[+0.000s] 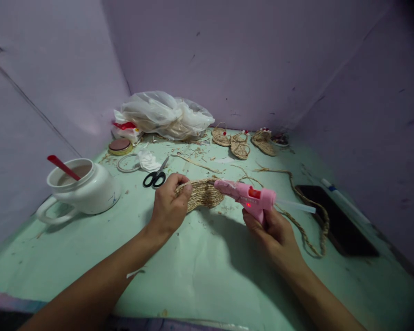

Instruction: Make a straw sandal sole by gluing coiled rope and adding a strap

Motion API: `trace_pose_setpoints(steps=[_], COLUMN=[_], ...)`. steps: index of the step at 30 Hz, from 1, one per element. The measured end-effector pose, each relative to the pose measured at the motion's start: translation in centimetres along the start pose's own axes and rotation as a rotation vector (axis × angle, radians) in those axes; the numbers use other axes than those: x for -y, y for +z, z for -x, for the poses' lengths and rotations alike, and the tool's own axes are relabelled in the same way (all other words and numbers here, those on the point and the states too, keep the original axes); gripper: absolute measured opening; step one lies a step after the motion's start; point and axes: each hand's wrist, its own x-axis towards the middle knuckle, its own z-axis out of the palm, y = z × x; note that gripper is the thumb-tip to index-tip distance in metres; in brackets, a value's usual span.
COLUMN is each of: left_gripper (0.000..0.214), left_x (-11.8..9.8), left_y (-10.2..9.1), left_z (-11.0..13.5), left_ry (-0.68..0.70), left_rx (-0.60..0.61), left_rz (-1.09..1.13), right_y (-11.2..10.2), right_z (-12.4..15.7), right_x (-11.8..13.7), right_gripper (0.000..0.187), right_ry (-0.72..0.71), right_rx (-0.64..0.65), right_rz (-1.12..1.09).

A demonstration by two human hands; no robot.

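My left hand (pixel 172 201) grips the left end of a flat piece made of coiled straw rope (pixel 204 196), holding it above the table with the thumb on its face. My right hand (pixel 272 232) is wrapped round the handle of a pink glue gun (pixel 239 192). Its nozzle meets or nearly meets the top edge of the straw piece, and a red light glows on its side. From the gun's back end sticks a clear glue stick (pixel 298 206). A braided straw rope (pixel 296 220) runs from behind the gun across the right side of the table.
A white mug (pixel 86 188) with a red-handled spoon stands at left. Black-handled scissors (pixel 155 177) lie behind my left hand. A plastic bag (pixel 167 115), a round tin (pixel 120 147) and small woven slippers (pixel 239 146) are at the back. A dark phone (pixel 341 225) and a pen (pixel 345 200) lie at right.
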Motion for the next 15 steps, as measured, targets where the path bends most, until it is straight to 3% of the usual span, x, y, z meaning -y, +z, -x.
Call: trace_pose_setpoints(steps=[15], left_gripper=[0.009], left_x=[0.13], left_y=[0.06], left_z=[-0.04], left_ry=[-0.025], left_rx=[0.013], left_rz=[0.044], right_y=[0.08], right_z=[-0.02], right_x=[0.14], right_gripper=[0.015], right_ry=[-0.013], right_rx=[0.045], right_rz=[0.022])
